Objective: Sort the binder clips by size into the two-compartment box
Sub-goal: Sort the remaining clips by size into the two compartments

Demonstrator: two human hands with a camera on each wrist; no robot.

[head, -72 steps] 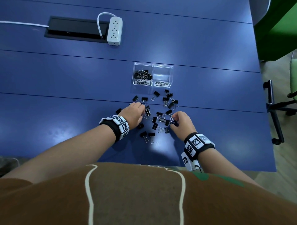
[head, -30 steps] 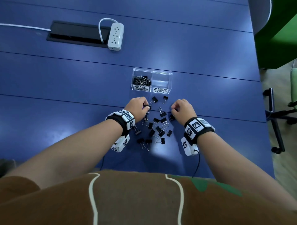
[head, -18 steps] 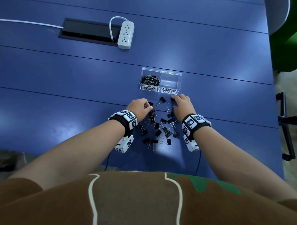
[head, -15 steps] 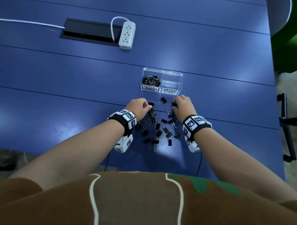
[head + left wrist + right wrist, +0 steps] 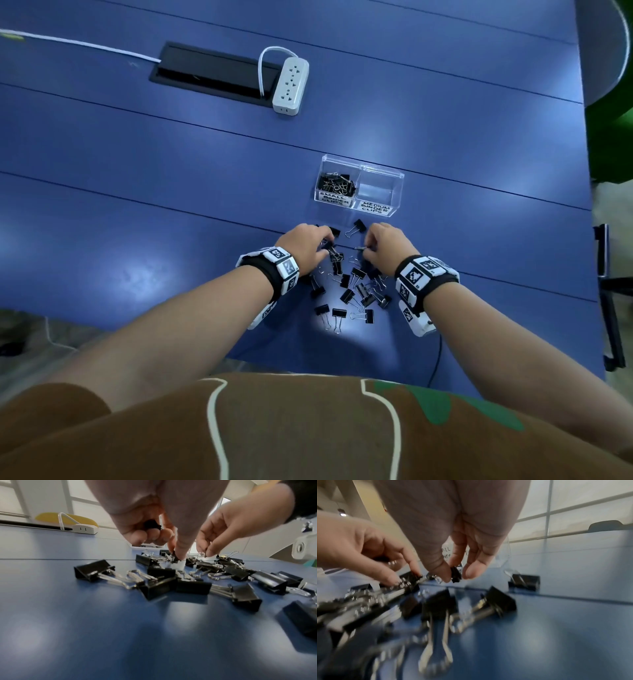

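Black binder clips [image 5: 356, 291] lie scattered on the blue table [image 5: 171, 164], between the two wrists and a little in front of them. The clear two-compartment box [image 5: 394, 209] stands just beyond the pile, straight ahead of both hands, with its long side across the view.

The left hand [image 5: 308, 241] is at the far left of the pile; in the left wrist view its thumb and forefinger pinch a small clip [image 5: 175, 558] on the table, while the curled fingers already hold another dark clip [image 5: 151, 524] in the palm. The right hand [image 5: 385, 245] pinches a small clip [image 5: 455, 574] between thumb and forefinger, just above the table.

Labels on the front of the box read "SMALL BINDER CLIPS" on the left compartment [image 5: 337, 183], which already holds many clips, and "MEDIUM BINDER CLIPS" on the right compartment [image 5: 376, 192], which looks empty.

In my judgement both pinched clips are small, so they must go forward and slightly to the left. The left hand is nearer to that compartment; the right hand would have to cross over the medium side.
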